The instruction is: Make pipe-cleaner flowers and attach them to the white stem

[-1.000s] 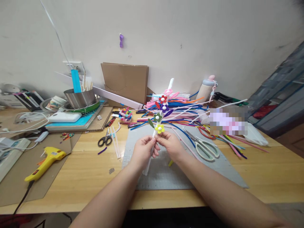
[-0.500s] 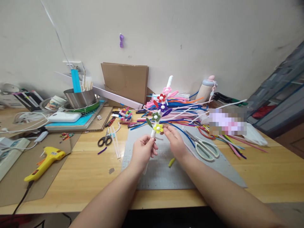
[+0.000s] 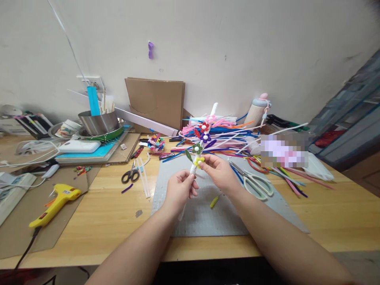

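Note:
My left hand (image 3: 179, 190) is closed around the lower part of a white-wrapped stick (image 3: 215, 108), which tilts up and to the right. Fuzzy flowers run along it: pink (image 3: 211, 118), red (image 3: 204, 127), purple (image 3: 206, 136) and green (image 3: 197, 149), some with matching leaves. Lowest is a yellow flower (image 3: 198, 161), just above my left fingers. The thumb and fingers of my right hand (image 3: 222, 175) pinch this flower at its right side, partly covering it. Below the hands, a yellow-green fuzzy leaf (image 3: 214, 202) lies on the grey cutting mat (image 3: 204, 223).
Pale-handled scissors (image 3: 258, 186) lie on the mat's right side, near my right forearm. A heap of pipe cleaners (image 3: 219, 132) spreads behind. To the left are black scissors (image 3: 130, 175), clear glue sticks (image 3: 145, 180) and a yellow glue gun (image 3: 56, 204). A steel bowl (image 3: 99, 122) stands farther back.
My right fingers have closed in on the yellow flower, moving slightly left and up. The stick's top has tipped lower and away, while my left hand keeps its hold.

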### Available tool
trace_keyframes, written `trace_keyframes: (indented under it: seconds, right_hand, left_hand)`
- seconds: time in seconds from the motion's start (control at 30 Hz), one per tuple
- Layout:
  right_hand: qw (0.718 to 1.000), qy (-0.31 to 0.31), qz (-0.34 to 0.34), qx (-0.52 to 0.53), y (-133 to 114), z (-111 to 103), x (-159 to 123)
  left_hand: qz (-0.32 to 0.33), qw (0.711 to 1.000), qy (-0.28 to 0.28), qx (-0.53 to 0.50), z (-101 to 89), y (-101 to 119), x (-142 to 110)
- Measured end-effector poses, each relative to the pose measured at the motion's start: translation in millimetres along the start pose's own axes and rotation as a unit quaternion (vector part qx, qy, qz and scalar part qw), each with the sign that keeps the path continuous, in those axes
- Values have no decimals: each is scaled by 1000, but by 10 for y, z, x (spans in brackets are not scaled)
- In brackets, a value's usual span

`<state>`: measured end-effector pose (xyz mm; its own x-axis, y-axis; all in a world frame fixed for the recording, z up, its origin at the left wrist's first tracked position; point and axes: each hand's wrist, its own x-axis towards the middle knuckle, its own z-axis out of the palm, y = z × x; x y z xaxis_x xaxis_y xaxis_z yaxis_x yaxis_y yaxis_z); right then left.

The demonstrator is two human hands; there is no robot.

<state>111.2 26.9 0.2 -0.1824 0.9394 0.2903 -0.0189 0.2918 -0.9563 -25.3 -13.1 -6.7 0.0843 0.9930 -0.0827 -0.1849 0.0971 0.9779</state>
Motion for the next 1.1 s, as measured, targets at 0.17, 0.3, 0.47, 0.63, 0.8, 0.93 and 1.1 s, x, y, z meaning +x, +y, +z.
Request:
trace_keyframes:
  seconds: [0.17,0.3,0.47,0.63,0.8,0.93,1.1]
  right_hand:
    - [994,22,-48,-98,52,-27,1]
    - [991,39,-75,-103,87,-5,1]
    - [992,47,-84,-81,134,29,3]
    - [996,53,-41,-55,126,70,-6]
    - [999,39,-5,25,44,91,-11]
    - [998,44,1,50,15,90,-10]
    - [998,62,-1,24,54,87,-7]
  left_hand:
    - [-39,997,-21,-56,4,21,-14]
    - [-51,995,-31,-80,3,30,-19]
    - [-50,994,-34,-91,0,21,-17]
    - [-49,996,-24,-75,6,19,-19]
    - [-49,997,-1,-63,21,34,-26]
    - [-49,997,5,-57,24,29,-25]
    - [-34,999,2,-39,22,-18,-21]
